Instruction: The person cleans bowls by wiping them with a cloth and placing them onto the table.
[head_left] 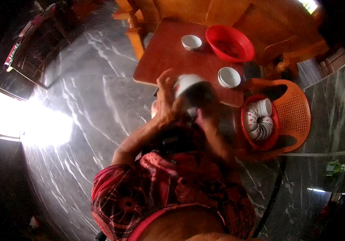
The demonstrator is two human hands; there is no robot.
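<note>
My left hand [165, 98] is closed round the side of a white bowl [186, 83], held tilted in front of my body near the table's front edge. My right hand [205, 116] is close against the bowl's lower right side, dark and smeared by motion, so its fingers do not show clearly. A dark patch covers part of the bowl; whether it is shadow or cloth I cannot make out. On the table beyond stand a single white bowl [191, 42] and a small stack of white bowls [229, 77].
A red basin [248, 45] sits at the back of the red-brown table [160, 56]. To the right, an orange plastic chair [295, 108] bears a red tub [275, 135] with several white bowls [260, 122] arranged in a ring. Wooden bench behind; grey marbled floor [100, 100] left.
</note>
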